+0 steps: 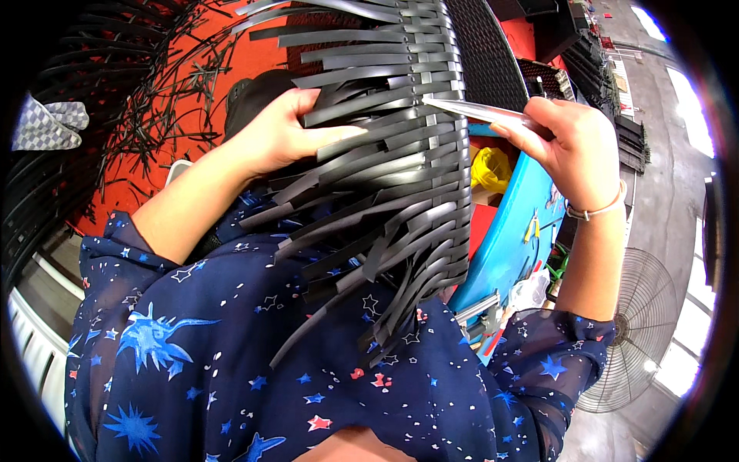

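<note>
A woven piece of flat black plastic strips stands before me, its loose strip ends fanning out to the left. My left hand is among these ends, thumb lying along them and other fingers partly hidden behind. In my right hand is a long, tapering, shiny metal pointed tool, pinched between thumb and fingers. Its tip touches the woven band near the right edge. Whether it has one blade or two arms is hard to make out.
Scattered black strip offcuts lie on a red surface at left. A blue table at right bears a yellow bag and small tools. Farther right stands a round wire-caged fan. A checkered cloth hangs far left.
</note>
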`<state>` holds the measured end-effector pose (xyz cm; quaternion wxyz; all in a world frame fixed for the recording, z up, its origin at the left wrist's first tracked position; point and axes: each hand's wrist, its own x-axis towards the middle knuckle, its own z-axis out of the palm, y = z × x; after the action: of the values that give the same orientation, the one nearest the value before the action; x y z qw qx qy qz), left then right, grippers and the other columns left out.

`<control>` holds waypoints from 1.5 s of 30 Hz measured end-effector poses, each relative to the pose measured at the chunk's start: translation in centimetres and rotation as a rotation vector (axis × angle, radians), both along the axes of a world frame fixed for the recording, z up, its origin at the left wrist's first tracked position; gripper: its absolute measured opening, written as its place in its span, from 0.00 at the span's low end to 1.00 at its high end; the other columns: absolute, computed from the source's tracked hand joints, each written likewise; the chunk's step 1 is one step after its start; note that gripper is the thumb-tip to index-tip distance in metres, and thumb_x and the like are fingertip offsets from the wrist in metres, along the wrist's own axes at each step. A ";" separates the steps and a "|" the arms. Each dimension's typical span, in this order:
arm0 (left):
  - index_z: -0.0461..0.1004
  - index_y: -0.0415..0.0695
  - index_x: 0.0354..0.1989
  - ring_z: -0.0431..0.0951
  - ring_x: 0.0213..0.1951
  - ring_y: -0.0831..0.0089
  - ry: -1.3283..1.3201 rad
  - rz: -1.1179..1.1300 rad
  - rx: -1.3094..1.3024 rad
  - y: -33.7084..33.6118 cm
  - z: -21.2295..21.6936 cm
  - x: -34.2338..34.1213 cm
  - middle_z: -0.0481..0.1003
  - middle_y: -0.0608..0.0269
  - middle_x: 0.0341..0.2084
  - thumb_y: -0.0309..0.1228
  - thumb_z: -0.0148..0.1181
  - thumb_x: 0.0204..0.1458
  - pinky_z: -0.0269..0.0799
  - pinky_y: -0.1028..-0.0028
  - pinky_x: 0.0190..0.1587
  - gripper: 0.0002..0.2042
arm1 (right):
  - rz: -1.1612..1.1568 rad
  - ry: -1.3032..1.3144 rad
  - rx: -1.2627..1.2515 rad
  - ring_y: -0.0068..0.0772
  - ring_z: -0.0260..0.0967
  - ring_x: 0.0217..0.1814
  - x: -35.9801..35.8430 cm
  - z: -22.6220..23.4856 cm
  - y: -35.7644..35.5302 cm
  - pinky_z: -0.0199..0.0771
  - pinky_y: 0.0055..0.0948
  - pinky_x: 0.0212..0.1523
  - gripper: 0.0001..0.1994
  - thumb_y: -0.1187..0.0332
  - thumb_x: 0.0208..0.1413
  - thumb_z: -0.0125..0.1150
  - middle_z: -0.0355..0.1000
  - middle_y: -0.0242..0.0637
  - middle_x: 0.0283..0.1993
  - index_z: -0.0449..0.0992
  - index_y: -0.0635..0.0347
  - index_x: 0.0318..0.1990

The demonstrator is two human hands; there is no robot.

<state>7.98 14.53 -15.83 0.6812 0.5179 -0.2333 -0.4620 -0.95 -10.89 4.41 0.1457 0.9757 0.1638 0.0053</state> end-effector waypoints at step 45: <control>0.74 0.41 0.29 0.63 0.29 0.82 -0.158 0.088 0.100 0.2 0.8 -0.8 0.68 0.75 0.22 0.49 0.61 0.58 0.61 0.76 0.32 0.20 | 0.082 0.149 -0.065 0.45 0.69 0.21 1.9 0.7 0.2 0.67 0.38 0.23 0.23 0.45 0.49 0.66 0.66 0.40 0.16 0.73 0.56 0.20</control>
<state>7.21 14.70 -14.99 0.6535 0.5958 -0.2399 -0.4006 0.94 -10.73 5.07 0.1645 0.9606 0.2141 -0.0664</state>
